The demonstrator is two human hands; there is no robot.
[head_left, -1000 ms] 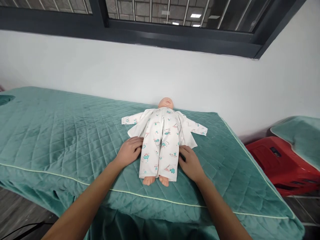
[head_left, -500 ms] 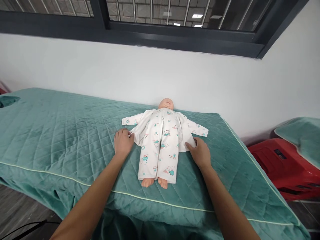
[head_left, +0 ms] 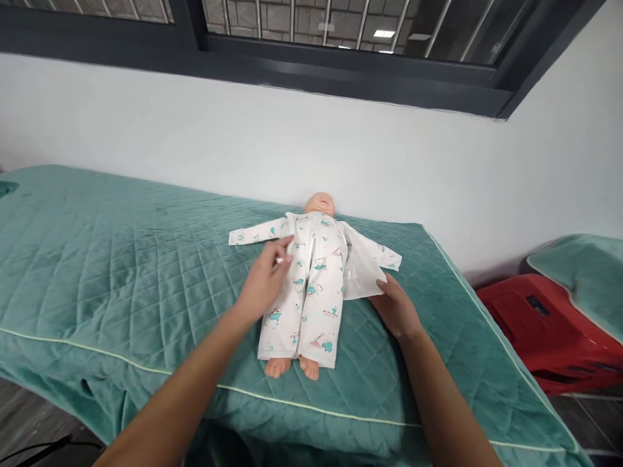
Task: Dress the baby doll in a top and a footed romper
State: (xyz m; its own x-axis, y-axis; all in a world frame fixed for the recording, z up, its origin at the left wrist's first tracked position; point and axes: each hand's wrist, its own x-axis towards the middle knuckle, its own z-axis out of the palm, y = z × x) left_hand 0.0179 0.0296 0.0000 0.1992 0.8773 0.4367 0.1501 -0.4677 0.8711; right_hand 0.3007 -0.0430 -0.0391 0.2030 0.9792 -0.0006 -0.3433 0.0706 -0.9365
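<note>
A baby doll [head_left: 320,203] lies on its back on a green quilted bed, feet toward me. It wears white printed trousers [head_left: 316,292], pulled high over its chest, and a matching long-sleeved shirt [head_left: 363,275] spread open at the front, both sleeves out to the sides. My left hand [head_left: 268,275] is closed on the shirt's left front edge, raised over the doll's side. My right hand [head_left: 393,303] pinches the lower corner of the right front panel, lifted a little off the bed, with its plain inner side showing. Some of my fingers are hidden under that panel.
The green quilted cover [head_left: 146,272] spreads far to the left. Behind the bed rises a white wall [head_left: 243,136] with a dark-framed barred window [head_left: 341,68]. At the right stand a red plastic stool [head_left: 535,324] and a green cushion [head_left: 584,272].
My left hand has moved up and inward, carrying the left shirt panel over the doll's side. My right hand has raised its corner slightly. The view has shifted a little.
</note>
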